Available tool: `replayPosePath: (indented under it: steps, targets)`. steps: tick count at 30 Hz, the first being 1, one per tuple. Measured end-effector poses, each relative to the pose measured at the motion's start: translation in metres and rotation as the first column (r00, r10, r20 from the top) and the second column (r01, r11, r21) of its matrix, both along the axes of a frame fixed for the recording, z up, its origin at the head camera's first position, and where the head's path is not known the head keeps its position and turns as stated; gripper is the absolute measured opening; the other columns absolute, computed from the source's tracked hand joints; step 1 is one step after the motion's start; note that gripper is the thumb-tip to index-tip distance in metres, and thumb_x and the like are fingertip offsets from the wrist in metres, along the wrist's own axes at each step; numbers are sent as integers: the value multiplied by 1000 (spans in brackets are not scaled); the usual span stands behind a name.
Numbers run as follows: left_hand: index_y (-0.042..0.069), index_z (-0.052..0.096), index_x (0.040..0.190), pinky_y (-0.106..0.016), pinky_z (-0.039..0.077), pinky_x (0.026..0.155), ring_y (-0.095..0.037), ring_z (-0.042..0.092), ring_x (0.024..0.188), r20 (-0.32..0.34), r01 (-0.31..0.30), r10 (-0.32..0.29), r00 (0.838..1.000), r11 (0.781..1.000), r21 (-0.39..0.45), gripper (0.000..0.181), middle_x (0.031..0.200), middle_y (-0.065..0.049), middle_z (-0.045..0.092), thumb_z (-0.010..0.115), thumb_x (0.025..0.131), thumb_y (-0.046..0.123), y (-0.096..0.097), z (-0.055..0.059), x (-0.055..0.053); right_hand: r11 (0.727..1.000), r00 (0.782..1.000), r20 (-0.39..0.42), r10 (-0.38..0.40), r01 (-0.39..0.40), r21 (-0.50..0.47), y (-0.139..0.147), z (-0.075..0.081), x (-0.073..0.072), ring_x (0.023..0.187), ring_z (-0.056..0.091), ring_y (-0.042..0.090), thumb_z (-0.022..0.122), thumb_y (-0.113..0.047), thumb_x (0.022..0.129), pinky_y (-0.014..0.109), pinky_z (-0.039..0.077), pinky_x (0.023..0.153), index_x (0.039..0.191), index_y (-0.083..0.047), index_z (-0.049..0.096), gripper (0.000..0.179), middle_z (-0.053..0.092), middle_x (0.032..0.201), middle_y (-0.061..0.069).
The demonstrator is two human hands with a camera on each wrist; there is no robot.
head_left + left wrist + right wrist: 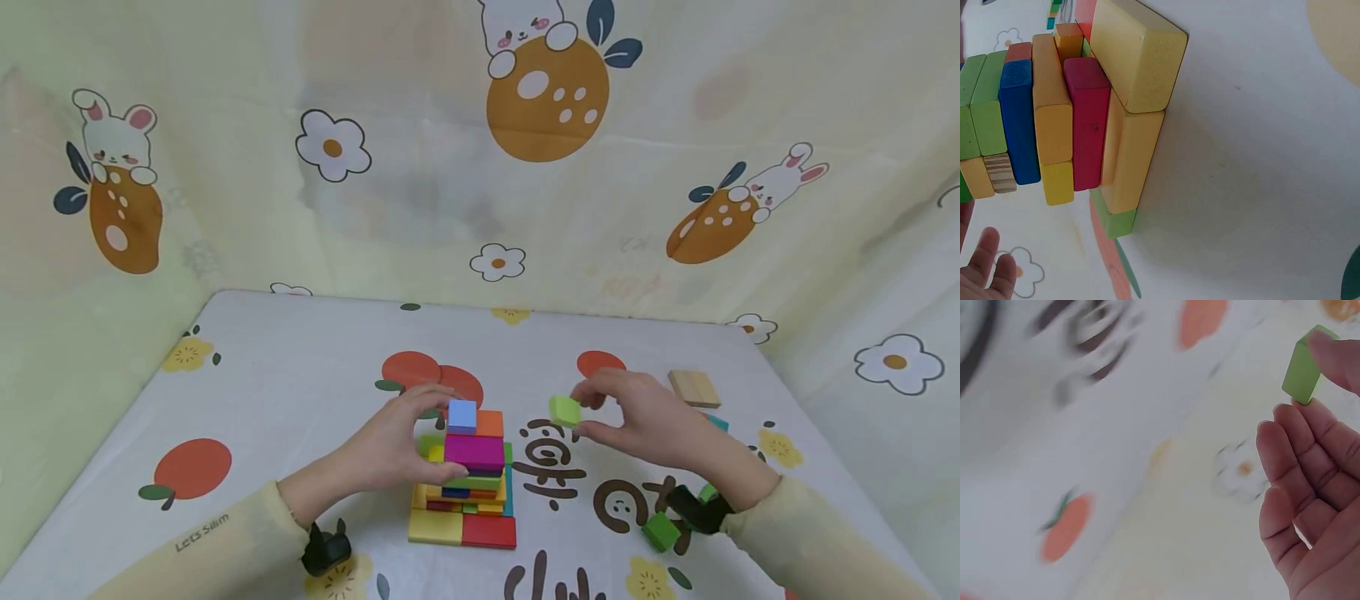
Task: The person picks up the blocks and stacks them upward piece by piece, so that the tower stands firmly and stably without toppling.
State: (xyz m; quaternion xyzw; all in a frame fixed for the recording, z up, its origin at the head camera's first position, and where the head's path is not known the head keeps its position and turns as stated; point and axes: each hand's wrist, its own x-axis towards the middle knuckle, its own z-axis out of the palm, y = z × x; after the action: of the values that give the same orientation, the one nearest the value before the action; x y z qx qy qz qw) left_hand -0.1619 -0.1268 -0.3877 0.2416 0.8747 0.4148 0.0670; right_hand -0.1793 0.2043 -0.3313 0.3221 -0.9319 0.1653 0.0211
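A stepped tower of coloured wooden blocks [474, 452] rises from a yellow and a red block at its base. On its top level, a small blue block [462, 417] sits beside an orange one. My left hand [401, 439] cups the tower's left side, thumb across the front near the magenta block and fingers reaching behind the top. In the left wrist view, some fingertips [986, 265] stand apart from the blocks. My right hand [637, 414] pinches a light green block [565, 411] between thumb and fingers, in the air right of the tower; its other fingers are loosely bent.
At the right lie a natural wood block [694, 388], a teal block [716, 422] partly behind my right hand, and a green block [661, 532] near my right wrist. Another green block is partly hidden by the wrist camera. A printed cloth [300, 350] covers the table.
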Motion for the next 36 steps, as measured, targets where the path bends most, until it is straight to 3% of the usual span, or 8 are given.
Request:
replayPosePath:
  steps: [4,10,36]
  targets:
    - [9,60,137,-60,50,106,-34,49,137,0,2,-2,1000,1000,9,72,148,-8,54,89,77,35,-1,0,0,998,997,47,55,-55,-12,-34,11,1,91,59,8,83,-21,86,26,57,78,107,-16,72,24,66,95,-11]
    - [10,60,137,-60,50,106,-33,49,136,15,2,-2,1000,1000,11,71,148,-8,53,88,77,36,-1,0,0,993,991,61,117,-116,-24,-60,10,1,92,60,9,81,-27,88,24,57,77,108,-15,71,26,67,98,-7]
    - [11,62,135,-59,50,106,-32,48,135,8,22,-22,1000,999,23,67,146,-7,55,88,78,35,-1,0,0,993,987,105,119,-117,-30,-76,8,-1,93,62,10,81,-28,88,19,57,73,110,-14,71,28,67,100,-6]
